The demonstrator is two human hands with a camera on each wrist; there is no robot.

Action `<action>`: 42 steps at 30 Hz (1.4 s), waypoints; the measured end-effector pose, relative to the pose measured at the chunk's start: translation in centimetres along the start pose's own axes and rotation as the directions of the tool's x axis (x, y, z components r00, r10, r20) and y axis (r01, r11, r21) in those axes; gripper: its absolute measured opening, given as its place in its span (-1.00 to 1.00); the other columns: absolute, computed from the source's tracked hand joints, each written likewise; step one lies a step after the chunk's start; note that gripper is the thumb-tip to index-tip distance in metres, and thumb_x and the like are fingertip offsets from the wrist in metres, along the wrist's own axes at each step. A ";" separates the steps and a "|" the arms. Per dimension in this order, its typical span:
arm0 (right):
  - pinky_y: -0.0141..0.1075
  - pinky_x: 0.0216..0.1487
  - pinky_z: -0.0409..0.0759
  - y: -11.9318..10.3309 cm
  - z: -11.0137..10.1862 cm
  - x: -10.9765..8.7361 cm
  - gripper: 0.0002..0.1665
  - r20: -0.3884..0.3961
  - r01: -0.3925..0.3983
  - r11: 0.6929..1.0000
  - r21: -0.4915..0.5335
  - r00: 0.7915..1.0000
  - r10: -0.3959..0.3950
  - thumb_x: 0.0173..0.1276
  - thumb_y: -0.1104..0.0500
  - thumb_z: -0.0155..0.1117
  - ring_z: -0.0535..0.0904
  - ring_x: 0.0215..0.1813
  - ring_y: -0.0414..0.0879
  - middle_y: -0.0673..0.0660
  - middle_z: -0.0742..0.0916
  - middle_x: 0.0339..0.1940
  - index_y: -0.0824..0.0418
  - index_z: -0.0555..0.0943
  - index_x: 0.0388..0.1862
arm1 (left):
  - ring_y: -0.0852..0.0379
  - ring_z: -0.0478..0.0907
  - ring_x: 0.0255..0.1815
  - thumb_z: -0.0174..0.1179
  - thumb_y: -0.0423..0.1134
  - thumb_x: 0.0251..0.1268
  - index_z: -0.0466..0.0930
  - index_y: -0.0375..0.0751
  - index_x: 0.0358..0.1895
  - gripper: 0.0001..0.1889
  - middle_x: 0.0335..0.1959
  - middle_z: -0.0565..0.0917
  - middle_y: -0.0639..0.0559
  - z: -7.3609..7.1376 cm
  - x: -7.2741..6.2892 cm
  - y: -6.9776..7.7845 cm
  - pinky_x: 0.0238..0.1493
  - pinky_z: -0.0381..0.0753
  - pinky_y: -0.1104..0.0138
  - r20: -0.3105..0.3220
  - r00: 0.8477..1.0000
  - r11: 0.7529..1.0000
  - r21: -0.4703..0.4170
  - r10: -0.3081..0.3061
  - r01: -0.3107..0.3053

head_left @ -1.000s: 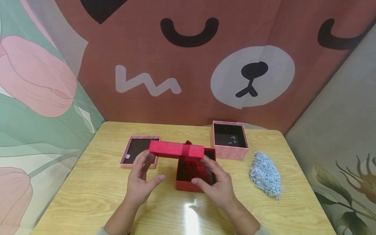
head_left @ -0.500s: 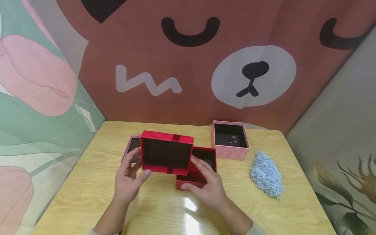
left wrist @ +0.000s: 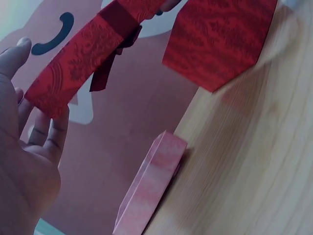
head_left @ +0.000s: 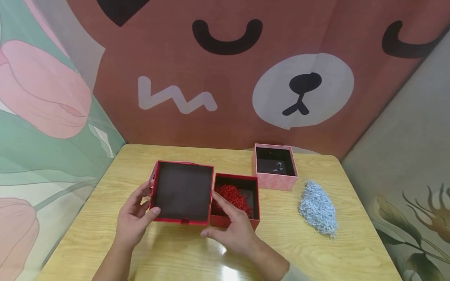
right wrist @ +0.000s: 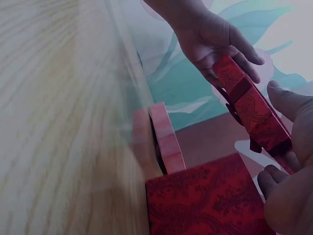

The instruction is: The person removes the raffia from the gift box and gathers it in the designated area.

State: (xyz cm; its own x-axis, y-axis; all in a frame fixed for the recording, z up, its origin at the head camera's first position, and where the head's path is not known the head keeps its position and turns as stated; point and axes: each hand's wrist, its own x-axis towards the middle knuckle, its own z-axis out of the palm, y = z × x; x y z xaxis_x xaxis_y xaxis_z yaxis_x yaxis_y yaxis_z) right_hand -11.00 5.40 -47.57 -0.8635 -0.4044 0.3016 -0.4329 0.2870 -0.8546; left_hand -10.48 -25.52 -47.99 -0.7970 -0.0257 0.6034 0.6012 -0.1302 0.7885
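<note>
A red patterned box lid point(head_left: 184, 191), dark inside, is held up above the table with its inside toward the head camera. My left hand point(head_left: 132, 218) grips it at the left edge, thumb in front at the lower corner and fingers behind. My right hand point(head_left: 233, 230) touches its right edge with extended fingers, the thumb apart below the lid. A dark red ribbon point(left wrist: 113, 22) with a bow crosses the lid's outer face in the left wrist view. Just right of the lid stands a red box point(head_left: 234, 223) with red shredded paper point(head_left: 232, 197) inside.
A pink box point(head_left: 275, 181) with a few pale shreds inside stands at the back right. Blue-grey shredded paper point(head_left: 318, 208) lies in a heap on the right of the table point(head_left: 299, 249). A pink lid point(left wrist: 151, 186) lies behind the red lid, mostly hidden in the head view.
Both hands have carried the red lid left and lower, tilting it until its dark inside faces up toward the head camera. It now covers most of the pink lid and exposes the red box.
</note>
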 end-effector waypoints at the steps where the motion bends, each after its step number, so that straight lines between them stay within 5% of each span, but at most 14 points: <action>1: 0.04 0.46 0.44 -0.1 0.2 0.0 0.19 0.010 -0.009 1.000 0.009 1.000 0.009 0.07 -0.21 0.68 0.38 0.53 -0.09 -0.20 0.41 0.57 -0.27 0.26 0.64 | -0.03 0.44 0.22 0.21 -0.88 0.04 0.21 -0.68 0.45 -0.20 0.41 0.47 -0.33 -0.3 -0.1 0.0 0.16 0.64 0.38 0.009 1.000 1.000 -0.009 0.002 -0.002; 9: -0.06 0.43 0.50 -0.4 1.5 0.3 0.27 0.063 -0.021 0.998 0.054 0.998 0.017 0.02 -0.20 0.69 0.46 0.48 -0.05 -0.22 0.32 0.62 -0.27 0.20 0.67 | -0.04 0.44 0.29 0.32 -0.77 0.11 0.12 -0.77 0.44 -0.19 0.47 0.38 -0.43 -2.3 -0.5 0.7 0.20 0.65 0.32 0.110 0.994 0.994 -0.108 -0.014 0.026; 17: -0.02 0.49 0.40 -1.0 2.7 0.7 0.27 0.108 0.005 0.999 0.037 0.994 -0.009 0.12 -0.20 0.63 0.28 0.59 -0.03 -0.11 0.25 0.66 -0.13 0.12 0.71 | -0.09 0.54 0.28 0.39 -0.73 0.07 0.05 -0.80 0.44 -0.11 0.51 0.33 -0.43 -4.6 -1.3 1.2 0.16 0.70 0.21 0.187 0.981 0.979 -0.185 -0.053 0.088; 24: -0.19 0.45 0.42 -0.8 4.1 0.6 0.16 0.116 0.045 0.998 0.040 0.992 -0.049 0.29 -0.10 0.54 0.36 0.53 -0.02 0.00 0.21 0.67 0.05 0.11 0.71 | -0.12 0.39 0.39 0.45 -0.83 -0.21 0.07 -0.81 0.42 0.01 0.55 0.17 -0.51 -6.0 -1.9 1.3 0.23 0.65 0.28 0.233 0.972 0.994 -0.093 -0.042 0.066; 32: -0.24 0.40 0.46 -0.4 5.3 0.5 0.02 0.113 0.076 0.997 -0.015 0.991 -0.074 0.37 0.02 0.50 0.37 0.51 0.00 0.14 0.29 0.62 0.20 0.21 0.66 | 0.02 0.42 0.40 0.33 -0.94 -0.21 0.15 -0.69 0.48 0.00 0.58 0.21 -0.41 -7.1 -3.0 1.9 0.20 0.65 0.35 0.209 0.957 0.979 0.082 -0.200 0.187; 37: -0.27 0.41 0.45 -0.5 5.9 0.5 0.01 0.156 0.007 1.000 -0.028 0.988 -0.003 0.36 -0.01 0.51 0.41 0.47 -0.08 0.08 0.32 0.60 0.15 0.22 0.66 | 0.16 0.44 0.38 0.38 -0.86 -0.12 0.21 -0.53 0.53 -0.01 0.58 0.29 -0.27 -8.0 -3.8 2.3 0.16 0.65 0.41 0.153 0.929 0.925 0.236 -0.337 0.297; 42: -0.23 0.45 0.42 -0.5 6.5 0.3 0.00 0.209 0.006 0.997 -0.072 0.978 0.009 0.37 0.00 0.51 0.35 0.52 -0.10 0.03 0.33 0.60 0.20 0.23 0.65 | 0.31 0.45 0.35 0.46 -0.72 -0.03 0.28 -0.35 0.56 -0.02 0.56 0.38 -0.05 -8.7 -4.4 2.9 0.14 0.64 0.47 0.086 0.877 0.828 0.384 -0.473 0.409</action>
State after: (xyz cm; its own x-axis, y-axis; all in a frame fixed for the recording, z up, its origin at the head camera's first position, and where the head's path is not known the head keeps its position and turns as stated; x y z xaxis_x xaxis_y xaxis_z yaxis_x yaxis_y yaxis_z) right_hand -9.36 -0.53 -49.78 -0.7941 -0.5744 0.1989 -0.4559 0.3464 -0.8198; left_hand -5.75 -34.42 -49.39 -0.9782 0.1240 0.1668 0.1945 0.2625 0.9451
